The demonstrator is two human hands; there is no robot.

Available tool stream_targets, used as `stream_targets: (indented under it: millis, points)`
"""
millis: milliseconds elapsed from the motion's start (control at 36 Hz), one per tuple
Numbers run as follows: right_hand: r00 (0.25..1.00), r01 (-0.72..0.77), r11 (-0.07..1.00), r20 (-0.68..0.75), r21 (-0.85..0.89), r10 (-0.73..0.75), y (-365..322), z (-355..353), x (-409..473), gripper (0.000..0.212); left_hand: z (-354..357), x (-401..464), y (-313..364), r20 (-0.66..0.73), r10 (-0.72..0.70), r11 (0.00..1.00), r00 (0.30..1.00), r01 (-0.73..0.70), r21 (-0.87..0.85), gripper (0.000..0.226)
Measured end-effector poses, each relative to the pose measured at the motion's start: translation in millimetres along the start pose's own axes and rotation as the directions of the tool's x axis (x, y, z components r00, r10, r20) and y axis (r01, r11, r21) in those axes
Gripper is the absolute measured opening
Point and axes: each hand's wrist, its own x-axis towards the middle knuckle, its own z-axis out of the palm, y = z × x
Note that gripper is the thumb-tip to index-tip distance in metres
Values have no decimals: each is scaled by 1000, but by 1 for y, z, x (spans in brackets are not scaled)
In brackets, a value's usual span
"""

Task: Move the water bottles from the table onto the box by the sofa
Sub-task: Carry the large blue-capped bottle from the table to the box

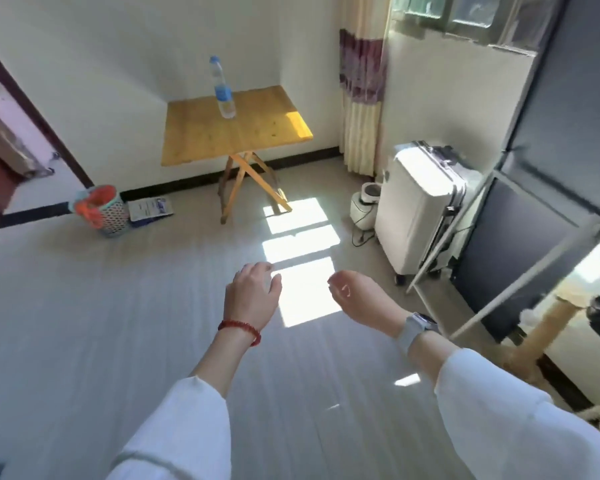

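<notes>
One clear water bottle (223,90) with a blue cap and blue label stands upright on a small wooden folding table (257,140) in the room's far corner. My left hand (252,292), with a red bead bracelet at the wrist, floats over the floor well short of the table, fingers apart and empty. My right hand (355,296), a watch on its wrist, hangs beside it with loosely curled fingers and nothing in it. Neither the box nor the sofa is in sight.
A white suitcase (420,209) and a small white appliance (364,206) stand right of the table. A mesh basket (104,211) and a flat packet (151,209) lie by the left wall near a doorway. A dark panel and slanted poles fill the right side.
</notes>
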Motion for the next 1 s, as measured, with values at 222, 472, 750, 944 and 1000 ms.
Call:
stream_targets:
  millis: [222,472,750,944,1000]
  points:
    - [980,169,985,106,-21,-166,-63,40,209,29,-32,160,-117,-118,-190,982,975,188,-28,32]
    - [980,195,981,35,21,-195,-156,42,456,29,-95,397,-201,-233,-150,988,961,151,-16,31]
    - [988,156,986,-6,55,-155,-172,57,686,27,-88,626,-265,-212,-111,993,971,102,-50,34]
    - [996,86,989,-22,121,-84,-175,60,875,33,-77,804,-307,-137,-117,993,984,112,-47,41]
    - [998,53,990,-39,127,-48,-178,59,929,34,-80,858,-317,-125,-120,992,985,114,-55,42]
